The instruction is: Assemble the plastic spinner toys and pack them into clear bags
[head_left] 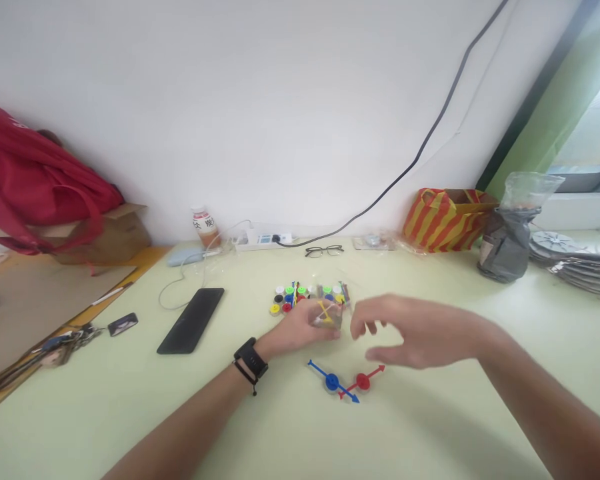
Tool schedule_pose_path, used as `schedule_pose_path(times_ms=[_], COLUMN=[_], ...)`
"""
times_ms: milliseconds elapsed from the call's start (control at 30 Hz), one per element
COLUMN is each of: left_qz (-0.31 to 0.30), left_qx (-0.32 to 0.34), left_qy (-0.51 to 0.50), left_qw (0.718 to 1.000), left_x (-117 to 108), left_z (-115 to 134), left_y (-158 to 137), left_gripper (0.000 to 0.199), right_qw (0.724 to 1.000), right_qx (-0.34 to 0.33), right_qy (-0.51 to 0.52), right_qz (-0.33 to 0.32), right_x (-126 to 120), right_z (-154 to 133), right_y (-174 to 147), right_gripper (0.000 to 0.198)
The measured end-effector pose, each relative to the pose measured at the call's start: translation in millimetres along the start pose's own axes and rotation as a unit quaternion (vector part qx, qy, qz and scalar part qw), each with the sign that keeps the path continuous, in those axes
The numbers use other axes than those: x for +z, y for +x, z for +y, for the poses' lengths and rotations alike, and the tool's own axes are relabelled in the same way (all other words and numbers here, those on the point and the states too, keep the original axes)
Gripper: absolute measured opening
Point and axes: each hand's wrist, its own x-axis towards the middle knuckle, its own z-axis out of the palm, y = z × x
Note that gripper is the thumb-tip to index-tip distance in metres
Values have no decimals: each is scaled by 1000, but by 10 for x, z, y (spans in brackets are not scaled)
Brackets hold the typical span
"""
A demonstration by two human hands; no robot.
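Observation:
My left hand, with a dark watch on its wrist, is closed around a small clear container with yellow arrow pieces showing in it. Just to the right hovers my right hand, fingers curved and apart, nothing visible between them. Nearer to me on the table lie a blue arrow spinner and a red arrow spinner, their tips crossing. Behind my left hand stand several small coloured discs in rows, partly hidden by it. More thin arrow pieces lie at their right end.
A black phone-like slab lies to the left. Along the wall are a bottle, a power strip with a thick cable, glasses, a striped bag and a grey bag. Keys sit far left.

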Motion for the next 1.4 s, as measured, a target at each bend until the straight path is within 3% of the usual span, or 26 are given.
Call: schedule_pose_path(times_ms=[100,200,300,400,567,667,767,867,1000,1233,1400], left_qz=[9,32,38,43,35,45,63,73,100,106,110], left_qx=[1,9,17,21,32,32,38,39,41,49,49], left_qy=[14,-3,-58,-66,-41,-20,2,17,29,36,52], left_qw=[1000,999,997,997,998,998,997,996,994,992,991], left_x=[36,87,135,151,119,108,117,130,149,192,186], left_z=[-33,-73,-114,-146,-166,-186,-204,-200,-190,-186,-157], left_y=[-114,-152,-152,-152,-154,-147,-143,-149,-162,-194,-202], left_gripper=[40,38,42,45,40,34,30,30,32,29,25], right_qw=[995,994,997,998,980,960,948,953,975,983,986], right_qx=[38,27,31,52,64,40,10,-1,-6,46,73], right_qy=[41,43,24,40,78,95,117,100,36,-68,-120], right_qz=[-81,-95,-66,-3,174,262,294,286,221,166,90], right_x=[450,827,930,769,227,-83,-259,-274,-178,-101,-70], right_z=[90,131,116,92,63,-19,-139,-214,-184,-101,-127], right_y=[-131,-186,-227,-261,-205,-57,162,379,554,644,644], right_gripper=[21,8,13,14,16,27,30,24,27,17,20])
